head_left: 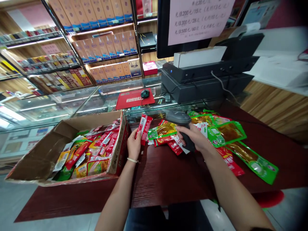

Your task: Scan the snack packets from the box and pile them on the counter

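My left hand (134, 146) grips a narrow red snack packet (145, 128) by its left edge, with a white barcode panel facing up. Wrapped around the handle of a dark grey barcode scanner (179, 118) is my right hand (194, 136); the scanner's head tilts toward the left. Under and beyond the scanner lies a loose pile of red and green snack packets, among them a green-edged packet with brown contents (227, 133) and a long green one (255, 162) at the right. Close to my left hand stands an open cardboard box (122, 138) holding many mixed packets.
The dark red wooden table (154, 186) carries the box and the pile. Behind it, a glass counter (96, 96) holds a red mouse pad (125, 98) with a mouse (145, 93), and a black cash drawer (204, 85) below a monitor. Stocked shelves line the back wall.
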